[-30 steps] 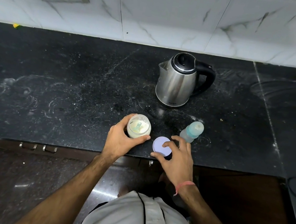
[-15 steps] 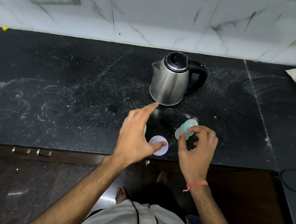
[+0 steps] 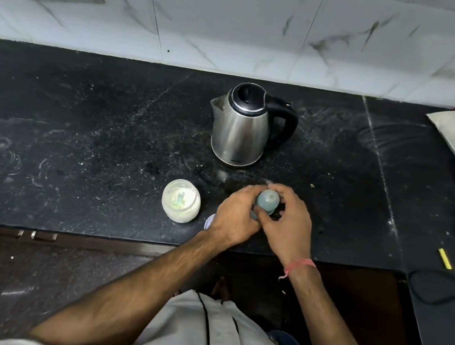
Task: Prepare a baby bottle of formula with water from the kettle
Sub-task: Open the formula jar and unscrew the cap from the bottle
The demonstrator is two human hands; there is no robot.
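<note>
Both hands meet on the baby bottle (image 3: 268,200) near the counter (image 3: 78,135) edge: left hand (image 3: 236,216) wrapping its body, right hand (image 3: 289,223) beside the cap. The open formula jar (image 3: 180,204) stands just left; the kettle (image 3: 242,127) stands behind.

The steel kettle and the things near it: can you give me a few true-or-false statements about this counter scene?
1. The stainless steel kettle with a black handle stands upright on the black stone counter. True.
2. Both hands hold the small pale blue baby bottle. True.
3. The open glass jar of pale powder has its lid on. False: it is open, with a scoop inside.
4. The left hand grips the kettle. False: it is on the bottle, as is the right hand.
</note>
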